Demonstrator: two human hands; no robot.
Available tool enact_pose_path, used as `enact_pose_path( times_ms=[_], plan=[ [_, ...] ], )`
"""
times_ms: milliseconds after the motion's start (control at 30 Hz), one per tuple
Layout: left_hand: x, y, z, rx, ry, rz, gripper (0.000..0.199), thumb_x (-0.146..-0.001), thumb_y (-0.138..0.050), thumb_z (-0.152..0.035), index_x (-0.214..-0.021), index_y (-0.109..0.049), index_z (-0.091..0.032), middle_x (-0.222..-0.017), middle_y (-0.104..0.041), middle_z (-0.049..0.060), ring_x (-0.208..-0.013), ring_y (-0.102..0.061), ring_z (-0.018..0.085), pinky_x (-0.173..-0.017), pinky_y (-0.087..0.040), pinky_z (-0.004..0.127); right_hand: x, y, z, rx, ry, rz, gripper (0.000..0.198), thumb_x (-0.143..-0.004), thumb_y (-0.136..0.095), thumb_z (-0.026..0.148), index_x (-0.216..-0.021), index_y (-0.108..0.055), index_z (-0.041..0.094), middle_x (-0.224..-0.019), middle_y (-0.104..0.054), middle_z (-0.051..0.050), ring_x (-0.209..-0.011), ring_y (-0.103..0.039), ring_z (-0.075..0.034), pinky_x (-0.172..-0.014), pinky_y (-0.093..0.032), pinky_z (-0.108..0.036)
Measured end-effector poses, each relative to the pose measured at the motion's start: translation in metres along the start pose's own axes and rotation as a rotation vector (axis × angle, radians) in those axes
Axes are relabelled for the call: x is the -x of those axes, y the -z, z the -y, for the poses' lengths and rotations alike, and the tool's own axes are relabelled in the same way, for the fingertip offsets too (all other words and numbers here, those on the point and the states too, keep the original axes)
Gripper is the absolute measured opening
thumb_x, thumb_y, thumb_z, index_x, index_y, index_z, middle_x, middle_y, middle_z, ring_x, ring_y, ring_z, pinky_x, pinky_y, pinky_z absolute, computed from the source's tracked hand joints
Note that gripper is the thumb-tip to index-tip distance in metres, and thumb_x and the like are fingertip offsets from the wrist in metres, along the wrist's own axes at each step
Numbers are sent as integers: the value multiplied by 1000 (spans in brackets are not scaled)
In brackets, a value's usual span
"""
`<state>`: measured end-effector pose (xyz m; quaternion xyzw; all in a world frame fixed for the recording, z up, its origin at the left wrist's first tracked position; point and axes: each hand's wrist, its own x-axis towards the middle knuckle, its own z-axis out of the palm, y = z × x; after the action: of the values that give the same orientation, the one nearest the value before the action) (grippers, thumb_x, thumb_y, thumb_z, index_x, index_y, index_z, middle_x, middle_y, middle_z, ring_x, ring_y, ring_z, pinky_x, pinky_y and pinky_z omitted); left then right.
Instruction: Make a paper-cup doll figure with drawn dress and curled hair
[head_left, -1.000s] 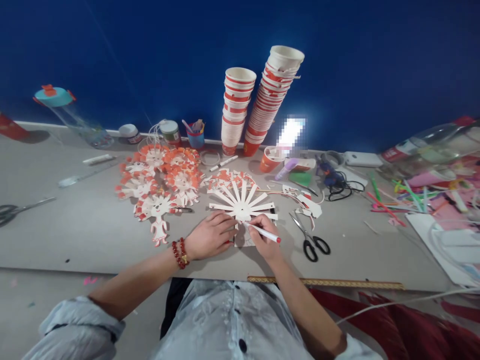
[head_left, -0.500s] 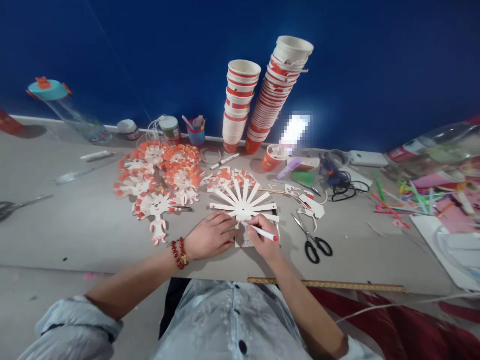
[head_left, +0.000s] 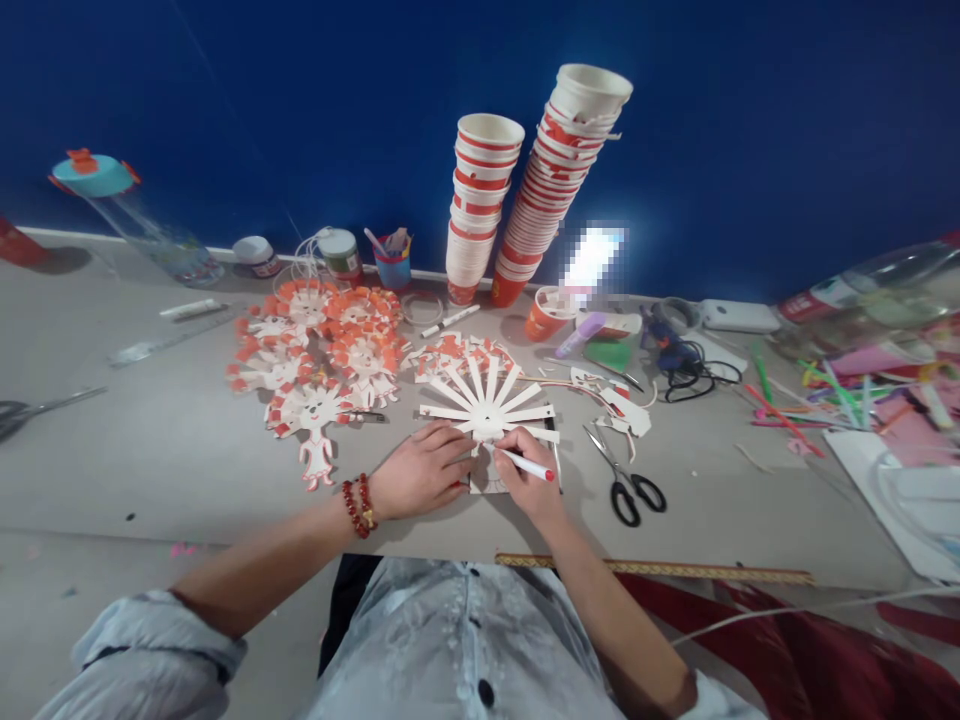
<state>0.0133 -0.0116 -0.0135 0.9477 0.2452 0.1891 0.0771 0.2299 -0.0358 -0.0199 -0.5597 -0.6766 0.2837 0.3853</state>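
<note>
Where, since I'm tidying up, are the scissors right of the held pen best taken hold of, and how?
Probably by both black handles, from the near right: the scissors lie flat, handles toward the near side, parted blades pointing away.

Pale blue shirt (head_left: 420,650) — dark buttons (head_left: 486,692) down the front; rolled sleeve (head_left: 157,640); red beaded bracelet (head_left: 364,497) — gold charm (head_left: 368,518) attached.

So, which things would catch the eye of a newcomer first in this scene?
Probably the two tall stacks of paper cups in front of the blue wall. Next, near the middle of the table, comes the fan of white strips, with the left hand at its near edge and the right hand holding a white pen. Left of the fan lie the orange-and-white paper figures.
</note>
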Motion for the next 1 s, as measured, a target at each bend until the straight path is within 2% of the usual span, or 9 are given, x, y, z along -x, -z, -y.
enact_pose_path(
  times_ms=[367, 1000],
  plan=[
    [0, 0, 0, 5, -3, 6, 30, -89, -60, -28, -117, -62, -17, -129, -61, 11, -121, -50, 26, -111, -36, 48, 1, 1, 0, -57, -16, -15, 15, -85, -53, 28, -72, -50, 22, -55, -45, 5, -48, -40, -12, -48, -31, -24],
    [1, 0, 0, 0, -8, 8, 30, -91, -58, -30, -118, -61, -17, -130, -60, 10, -121, -49, 26, -113, -34, 48, 2, 2, 0, -72, -12, -30, 13, -84, -54, 25, -72, -50, 22, -54, -44, 6, -47, -39, -12, -48, -31, -24]
  ],
)
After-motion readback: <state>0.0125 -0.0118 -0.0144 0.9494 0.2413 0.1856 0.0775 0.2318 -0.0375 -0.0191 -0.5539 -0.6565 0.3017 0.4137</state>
